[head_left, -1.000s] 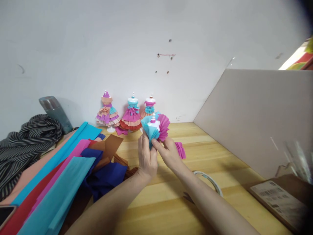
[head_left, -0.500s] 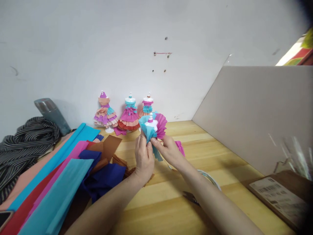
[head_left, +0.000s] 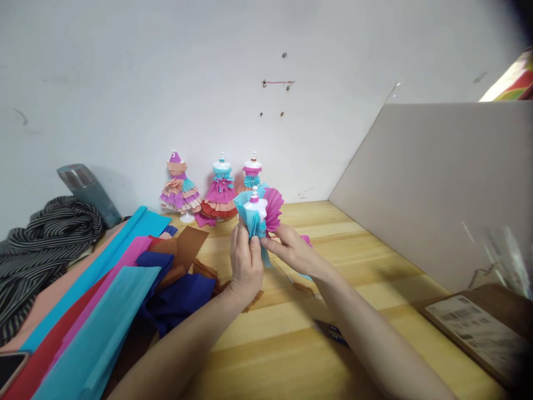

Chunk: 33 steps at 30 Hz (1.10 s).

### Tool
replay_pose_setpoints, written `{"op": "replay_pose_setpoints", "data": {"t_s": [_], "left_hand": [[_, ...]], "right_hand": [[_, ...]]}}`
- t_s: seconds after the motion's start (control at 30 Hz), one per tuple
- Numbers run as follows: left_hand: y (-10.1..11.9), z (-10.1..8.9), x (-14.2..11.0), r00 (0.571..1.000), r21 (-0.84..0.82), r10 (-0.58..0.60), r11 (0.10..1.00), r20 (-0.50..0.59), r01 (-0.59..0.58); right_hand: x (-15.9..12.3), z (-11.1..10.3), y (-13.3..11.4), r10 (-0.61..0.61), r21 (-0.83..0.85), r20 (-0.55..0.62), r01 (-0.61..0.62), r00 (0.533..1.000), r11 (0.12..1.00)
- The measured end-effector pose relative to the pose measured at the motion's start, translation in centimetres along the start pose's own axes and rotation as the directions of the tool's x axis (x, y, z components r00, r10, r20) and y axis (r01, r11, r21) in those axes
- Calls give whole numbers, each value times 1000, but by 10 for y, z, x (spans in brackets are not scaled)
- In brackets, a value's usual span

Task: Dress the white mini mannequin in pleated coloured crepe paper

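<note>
A small white dress form is held up over the table, upright, with a pink band at its neck. Light-blue crepe paper wraps its front, and a pleated magenta paper fan spreads at its right side. My left hand is closed around the wrapped form from the left, its thumb pressing the front at the waist. My right hand pinches the light-blue paper at the waist from the right. A light-blue strip hangs below between the hands. The form's lower part is hidden by my hands.
Three dress forms in paper dresses, one a purple and peach dress, stand by the wall. Folded crepe paper and a striped cloth lie left, near a bottle. Scissors lie beside my right forearm. A cardboard box sits right.
My right fingers have shifted slightly lower at the waist, and the light-blue paper's front now sits more gathered. The left hand keeps its hold. The camera view has shifted a little.
</note>
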<state>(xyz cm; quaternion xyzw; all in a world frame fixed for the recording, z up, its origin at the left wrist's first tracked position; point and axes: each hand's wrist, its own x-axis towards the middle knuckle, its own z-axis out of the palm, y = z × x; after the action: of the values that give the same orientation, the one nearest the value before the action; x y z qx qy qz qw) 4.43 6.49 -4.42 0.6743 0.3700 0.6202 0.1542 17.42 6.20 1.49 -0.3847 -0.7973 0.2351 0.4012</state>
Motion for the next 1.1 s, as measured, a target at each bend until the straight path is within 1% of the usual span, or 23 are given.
{"op": "replay_pose_setpoints", "data": {"t_s": [0.23, 0.33, 0.43, 0.57, 0.83, 1.0, 1.1], "left_hand": [[-4, 3, 2, 999, 27, 13, 1000, -30, -12], [-3, 2, 2, 1000, 32, -4, 999, -21, 4], [-3, 1, 0, 1000, 16, 6, 1000, -5, -6], [-3, -1, -1, 1000, 18, 12, 1000, 25, -13], [-4, 0, -1, 999, 23, 23, 999, 39, -24], [-6, 0, -1, 999, 21, 26, 999, 38, -27], [-7, 0, -1, 998, 31, 37, 999, 58, -38]], "right_hand": [[0, 0, -5, 58, 4, 20, -58, 998, 998], [0, 0, -7, 41, 13, 12, -41, 999, 999], [0, 0, -7, 24, 45, 4, -24, 1000, 999], [0, -2, -4, 49, 78, -6, -48, 999, 996], [3, -4, -1, 67, 86, 2, -67, 998, 994], [3, -1, 1, 73, 76, -47, -69, 996, 995], [4, 3, 0, 127, 125, -74, -117, 989, 985]]}}
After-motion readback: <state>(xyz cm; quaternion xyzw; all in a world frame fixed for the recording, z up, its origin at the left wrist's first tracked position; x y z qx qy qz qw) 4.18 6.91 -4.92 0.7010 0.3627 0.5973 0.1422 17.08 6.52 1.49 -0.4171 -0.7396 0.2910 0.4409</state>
